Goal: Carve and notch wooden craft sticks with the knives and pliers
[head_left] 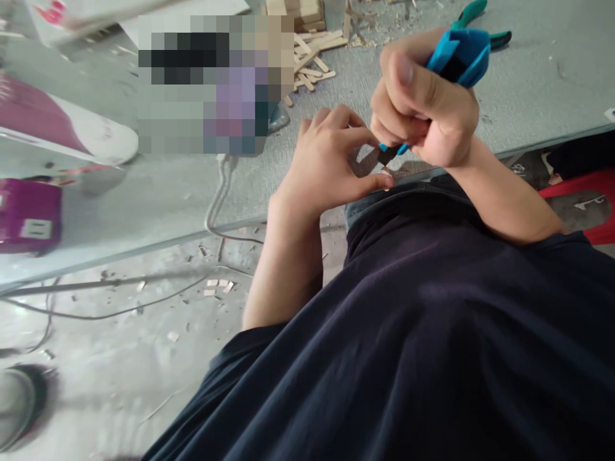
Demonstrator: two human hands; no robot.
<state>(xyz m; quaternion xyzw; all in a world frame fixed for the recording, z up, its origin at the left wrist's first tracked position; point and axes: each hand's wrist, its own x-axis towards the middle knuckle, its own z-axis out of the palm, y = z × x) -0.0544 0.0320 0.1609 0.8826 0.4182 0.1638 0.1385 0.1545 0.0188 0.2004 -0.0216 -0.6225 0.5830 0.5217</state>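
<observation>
My right hand [427,105] is wrapped round a blue utility knife [464,57], its blade end pointing down and to the left. The dark blade [385,156] meets a small piece of wooden stick [386,171] near the table's front edge. My left hand [331,157] has thumb and fingers curved around that spot, with the thumb tip against the wooden piece. Most of the piece is hidden by the thumb. Behind my right hand lie green-handled pliers [485,29] on the table.
Flat wooden sticks [312,64] lie in a loose pile beside wooden blocks [302,14] at the back of the grey table [182,198]. Leftward are a purple box [29,216] and a pink-and-white package [62,118]. A white cable [211,205] hangs over the edge. Scraps litter the floor [144,358].
</observation>
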